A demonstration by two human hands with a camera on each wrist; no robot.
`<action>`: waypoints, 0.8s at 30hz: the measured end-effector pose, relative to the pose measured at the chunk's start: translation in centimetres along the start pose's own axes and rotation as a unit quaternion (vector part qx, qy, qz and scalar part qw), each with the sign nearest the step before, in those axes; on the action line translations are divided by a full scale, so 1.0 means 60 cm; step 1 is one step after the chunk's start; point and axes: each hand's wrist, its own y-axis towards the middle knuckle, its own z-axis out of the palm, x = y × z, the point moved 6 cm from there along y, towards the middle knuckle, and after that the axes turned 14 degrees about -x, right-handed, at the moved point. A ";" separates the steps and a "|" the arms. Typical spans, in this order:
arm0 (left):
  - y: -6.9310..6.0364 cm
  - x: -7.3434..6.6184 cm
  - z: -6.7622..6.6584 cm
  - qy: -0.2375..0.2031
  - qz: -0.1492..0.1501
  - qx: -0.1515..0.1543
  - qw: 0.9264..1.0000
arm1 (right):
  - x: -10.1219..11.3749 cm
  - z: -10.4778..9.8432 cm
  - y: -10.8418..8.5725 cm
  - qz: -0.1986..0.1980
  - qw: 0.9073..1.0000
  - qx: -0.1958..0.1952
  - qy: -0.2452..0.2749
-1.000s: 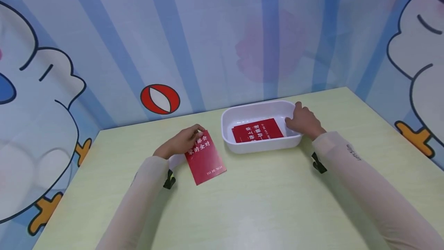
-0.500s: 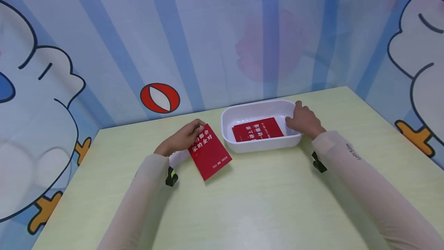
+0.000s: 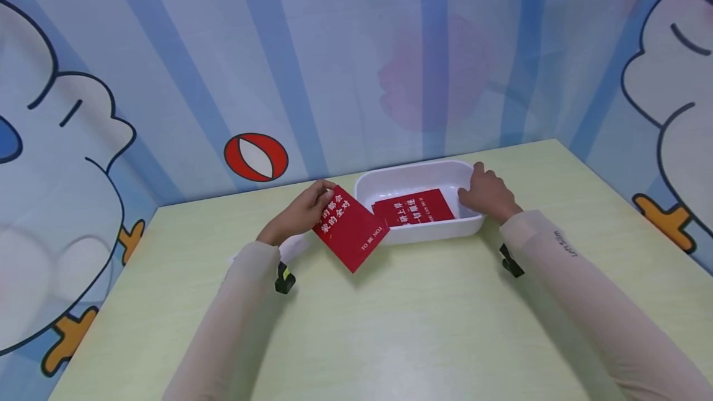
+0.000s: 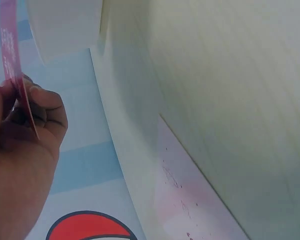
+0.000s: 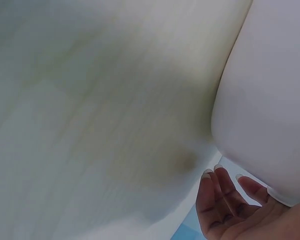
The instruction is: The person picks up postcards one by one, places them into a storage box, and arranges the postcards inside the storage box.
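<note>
My left hand (image 3: 301,210) pinches a red card (image 3: 352,231) with white Chinese characters and "TO BE NO.1" on it, thumb on the front face. The card hangs tilted above the table, its right corner overlapping the near left wall of a white plastic basin (image 3: 440,235) in the head view. Inside that basin lie more red cards (image 3: 421,206), also printed in white. My right hand (image 3: 490,195) grips the basin's right end, thumb over the rim; the right wrist view has its fingers (image 5: 208,200) beneath the rim outside.
A pale pinkish card or sheet (image 4: 187,205) lies on the table below my left hand, partly hidden by the wrist in the head view. The light wooden table (image 3: 390,327) meets a cartoon-printed backdrop (image 3: 356,67) behind the basin.
My left hand has lifted the red card off the tabletop and carried it right and away from me, up to the basin's near left side. The right hand and basin stay put.
</note>
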 end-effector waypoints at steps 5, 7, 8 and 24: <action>0.008 -0.001 0.007 -0.005 -0.001 -0.008 1.000 | -0.001 -0.001 -0.002 -0.001 1.000 -0.004 -0.005; 0.010 -0.003 0.007 -0.009 0.004 -0.015 1.000 | 0.000 -0.002 -0.001 -0.003 1.000 -0.007 -0.007; 0.011 -0.004 0.007 -0.009 0.007 -0.020 1.000 | 0.000 -0.002 -0.001 -0.004 1.000 -0.008 -0.008; 0.030 -0.035 0.032 -0.044 0.044 -0.045 0.997 | 0.001 -0.004 -0.002 -0.001 1.000 -0.010 -0.008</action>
